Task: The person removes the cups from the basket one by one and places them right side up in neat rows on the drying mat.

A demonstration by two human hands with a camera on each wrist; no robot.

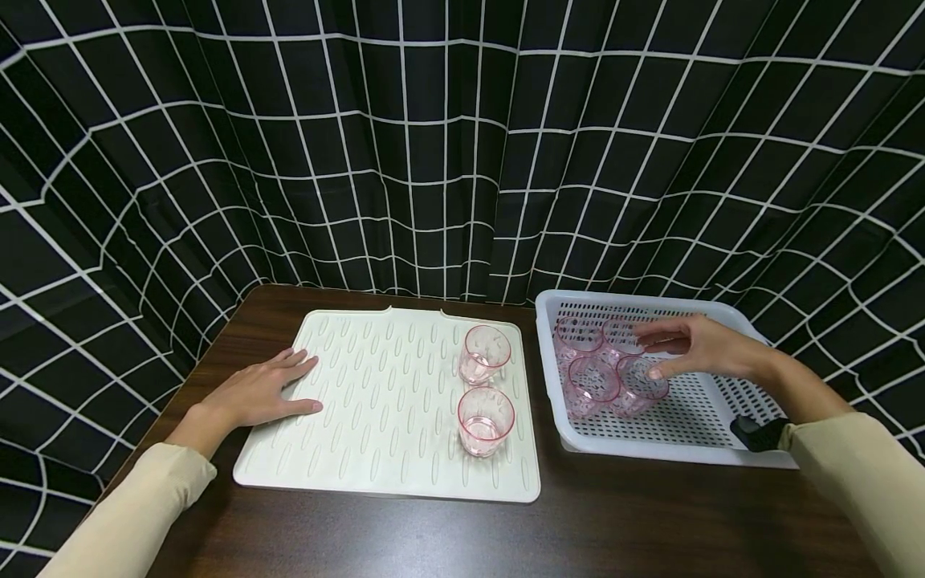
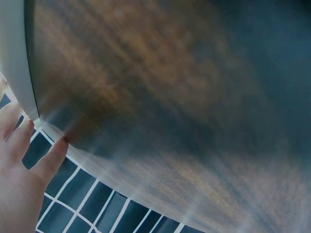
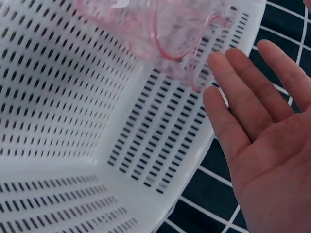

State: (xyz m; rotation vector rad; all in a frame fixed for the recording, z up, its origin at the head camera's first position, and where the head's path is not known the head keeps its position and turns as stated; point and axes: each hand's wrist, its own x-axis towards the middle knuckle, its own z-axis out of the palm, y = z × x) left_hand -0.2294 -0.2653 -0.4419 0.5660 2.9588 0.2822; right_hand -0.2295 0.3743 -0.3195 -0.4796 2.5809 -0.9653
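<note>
1. The mat [image 1: 376, 401] is laid on the table [image 1: 405, 534]; two pink glasses are stood along its right side, the far glass [image 1: 480, 365] just beyond the near glass [image 1: 486, 421].
2. The basket [image 1: 672, 453] is placed just right of the mat, with four more glasses [image 1: 591, 393] grouped in its end nearest the mat.
3. The left hand [image 1: 253, 393] is rested at the mat's left edge, thumb and fingers spread wide, nothing gripped.
4. The right hand [image 1: 697, 349] is held over the basket, right of the mat, thumb and fingers parted by the right-hand glasses; whether a rim is touched cannot be told.
5. Beyond the mat, a checked curtain [image 1: 405, 144] is hung.
</note>
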